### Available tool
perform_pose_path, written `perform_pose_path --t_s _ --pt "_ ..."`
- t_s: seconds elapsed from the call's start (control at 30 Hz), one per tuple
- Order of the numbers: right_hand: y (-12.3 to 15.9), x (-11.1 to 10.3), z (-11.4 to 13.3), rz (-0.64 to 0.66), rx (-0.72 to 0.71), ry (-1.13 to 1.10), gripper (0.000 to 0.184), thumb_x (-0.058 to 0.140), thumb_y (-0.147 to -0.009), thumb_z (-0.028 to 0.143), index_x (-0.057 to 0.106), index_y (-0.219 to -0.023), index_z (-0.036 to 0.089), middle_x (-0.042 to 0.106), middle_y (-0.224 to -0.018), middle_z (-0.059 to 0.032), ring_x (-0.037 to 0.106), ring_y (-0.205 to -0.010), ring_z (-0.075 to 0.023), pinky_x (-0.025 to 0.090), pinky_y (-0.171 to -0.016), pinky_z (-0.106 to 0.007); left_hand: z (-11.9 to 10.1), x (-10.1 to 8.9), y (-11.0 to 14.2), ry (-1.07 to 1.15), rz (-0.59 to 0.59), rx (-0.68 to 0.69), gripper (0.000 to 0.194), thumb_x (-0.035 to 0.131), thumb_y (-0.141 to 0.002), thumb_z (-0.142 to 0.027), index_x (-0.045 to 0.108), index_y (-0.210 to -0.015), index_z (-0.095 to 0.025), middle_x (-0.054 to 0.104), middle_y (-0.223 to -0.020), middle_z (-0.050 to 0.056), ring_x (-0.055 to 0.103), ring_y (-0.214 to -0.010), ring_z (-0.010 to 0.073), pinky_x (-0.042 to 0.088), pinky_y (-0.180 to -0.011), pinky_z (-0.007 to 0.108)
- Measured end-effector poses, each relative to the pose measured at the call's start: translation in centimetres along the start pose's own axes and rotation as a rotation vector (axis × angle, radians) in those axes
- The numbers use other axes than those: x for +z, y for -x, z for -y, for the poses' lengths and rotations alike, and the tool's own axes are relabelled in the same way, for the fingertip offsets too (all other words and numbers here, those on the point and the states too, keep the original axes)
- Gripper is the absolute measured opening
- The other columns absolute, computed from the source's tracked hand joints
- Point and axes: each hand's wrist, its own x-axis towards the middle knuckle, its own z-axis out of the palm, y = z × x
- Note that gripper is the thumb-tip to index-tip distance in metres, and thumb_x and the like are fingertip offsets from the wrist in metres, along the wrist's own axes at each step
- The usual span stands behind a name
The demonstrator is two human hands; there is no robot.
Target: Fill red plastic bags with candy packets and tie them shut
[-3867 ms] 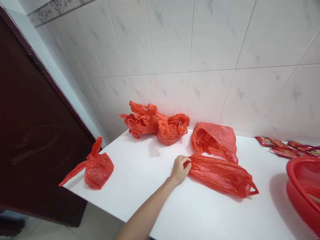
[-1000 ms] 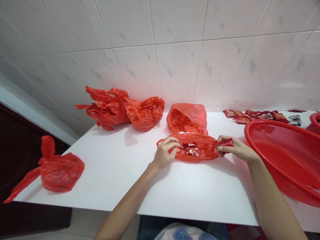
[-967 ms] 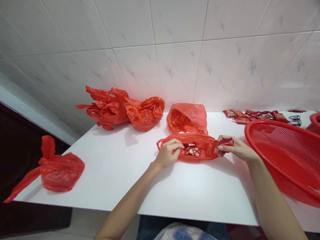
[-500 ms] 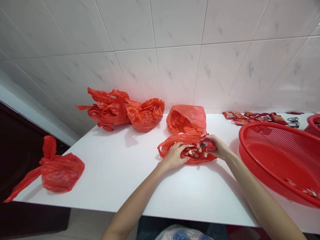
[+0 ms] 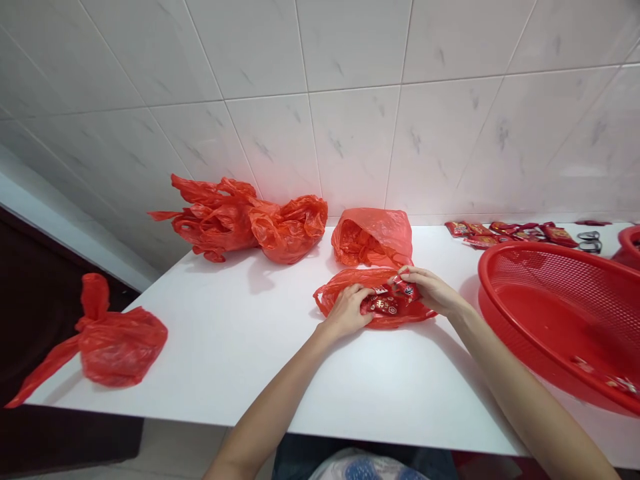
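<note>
A red plastic bag (image 5: 345, 280) lies on the white table in front of me, its mouth spread wide. Inside it are small red packets (image 5: 383, 305) with gold and white print. My left hand (image 5: 349, 308) reaches over the bag's left side, thumb and fingers curled around the left end of the packets. Between the thumb and fingers of my right hand (image 5: 430, 291) is another red packet (image 5: 407, 291), tilted over the right part of the bag's opening. The palm side of the left hand is hidden.
Behind stand a folded red bag (image 5: 385, 230) and bunched red bags (image 5: 290, 230). A knotted red bag (image 5: 123, 347) sits at the table's left edge. To the right are a red basket (image 5: 505, 267) with a few packets, a row of packets (image 5: 530, 232) and dark-handled scissors (image 5: 590, 241).
The bag has been spread open since the earliest frame. My right hand has moved left from its right edge, bringing a packet over the opening. My left hand has shifted slightly right.
</note>
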Motion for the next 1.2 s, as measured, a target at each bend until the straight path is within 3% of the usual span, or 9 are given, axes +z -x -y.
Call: perform_pose_path --t_s 0.13,0.23,0.47,0.67,0.77,0.93,1.1,1.2 --pt "0.4 -0.1 0.0 0.005 -0.049 0.050 0.032 0.090 -0.065 0.040 0.069 -0.078 0.020 0.068 -0.076 0.0019 0.058 -0.072 -0.0131 0.046 -0.072 -0.026 -0.5 0.4 -0.1 -0.145 0.063 -0.017 0.039 0.069 -0.084 -0.023 0.069 -0.123 -0.023 0.069 -0.116 0.009 0.061 -0.114 0.0311 0.047 -0.102 0.050" --pt "0.8 -0.6 0.5 0.004 -0.011 0.080 0.035 0.092 -0.062 0.042 0.071 -0.079 0.020 0.068 -0.076 0.0013 0.059 -0.070 -0.0131 0.046 -0.069 -0.027 -0.4 0.5 -0.4 -0.121 0.040 -0.001 0.024 0.061 -0.091 -0.024 0.074 -0.112 -0.021 0.073 -0.105 0.008 0.064 -0.104 0.0281 0.049 -0.095 0.045" --pt "1.7 -2.1 1.8 -0.037 -0.026 0.015 0.035 0.093 -0.062 0.042 0.072 -0.078 0.019 0.066 -0.075 0.0012 0.058 -0.066 -0.0112 0.051 -0.063 -0.025 0.7 -0.3 -0.3 0.225 -0.119 -0.027 0.021 0.053 -0.093 -0.024 0.072 -0.086 -0.020 0.074 -0.090 0.005 0.067 -0.086 0.0199 0.052 -0.084 0.032" --pt "1.4 -0.9 1.0 -0.058 -0.017 -0.005 0.039 0.093 -0.061 0.046 0.073 -0.080 0.018 0.070 -0.083 -0.0014 0.065 -0.077 -0.0157 0.056 -0.077 -0.030 1.3 -0.4 -0.3 0.505 -0.055 -0.161 0.022 0.056 -0.088 -0.032 0.071 -0.084 -0.017 0.075 -0.087 0.005 0.068 -0.081 0.0197 0.054 -0.077 0.031" --pt "1.3 -0.5 0.5 -0.073 -0.057 0.124 0.043 0.090 -0.065 0.051 0.075 -0.092 0.020 0.074 -0.097 -0.0052 0.068 -0.091 -0.0218 0.055 -0.088 -0.037 1.2 -1.3 0.2 0.400 -0.098 -0.131 0.021 0.055 -0.088 -0.025 0.073 -0.096 -0.019 0.076 -0.102 0.007 0.070 -0.093 0.0218 0.055 -0.087 0.035" --pt "1.6 -1.3 0.7 -0.109 -0.118 0.402 0.049 0.086 -0.066 0.059 0.078 -0.098 0.023 0.075 -0.112 -0.0083 0.064 -0.110 -0.0308 0.048 -0.103 -0.045 1.0 -4.1 1.9 -0.034 -0.222 0.001 0.025 0.053 -0.092 -0.022 0.072 -0.107 -0.021 0.069 -0.120 0.009 0.063 -0.115 0.0251 0.049 -0.105 0.045" --pt "2.4 -3.1 1.8 -0.116 -0.169 0.607 0.043 0.076 -0.076 0.058 0.076 -0.098 0.021 0.074 -0.108 -0.0100 0.066 -0.103 -0.0318 0.051 -0.094 -0.046 1.3 -6.2 3.3 -0.267 -0.352 0.064 0.029 0.053 -0.089 -0.015 0.074 -0.106 -0.023 0.059 -0.135 0.010 0.054 -0.127 0.0276 0.045 -0.111 0.046" --pt "2.8 -3.9 1.6 -0.258 -0.262 0.874 0.029 0.073 -0.077 0.049 0.073 -0.087 0.022 0.072 -0.100 -0.0107 0.064 -0.097 -0.0321 0.050 -0.090 -0.047 1.5 -6.4 3.4 -0.333 -0.419 -0.024 0.028 0.056 -0.087 -0.017 0.075 -0.107 -0.021 0.055 -0.139 0.013 0.050 -0.132 0.0322 0.043 -0.112 0.049"
